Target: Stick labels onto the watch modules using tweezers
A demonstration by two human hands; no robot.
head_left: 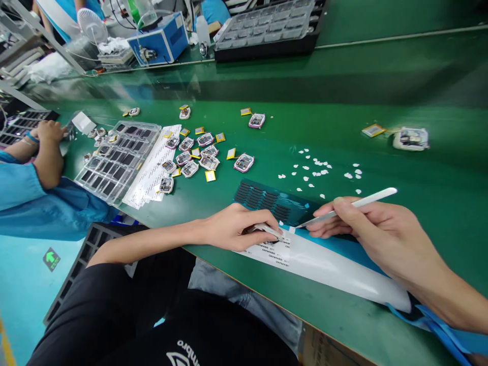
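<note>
My left hand [236, 227] is closed around a small white electronic device housing [266, 230], partly hidden by the fingers, just above a printed white adhesive sheet [275, 255]. Pinched in my right hand [366, 223] are white tweezers [375, 197], their tip pointing left. A small white piece [292, 230] shows at that tip; whether the tweezers grip it I cannot tell. Beneath both hands lie a blue-and-white glossy sheet [328, 256] and a dark teal sheet with rows of black strips [267, 201].
Several opened device housings [209, 162] with yellow-edged batteries lie left of centre; another housing [410, 139] sits far right. White scraps [320, 163] dot the green bench [438, 203]. A clear tray [127, 152] stands beside a co-worker's hand [51, 131]. Behind are a blue box [163, 40] and black tray [267, 48].
</note>
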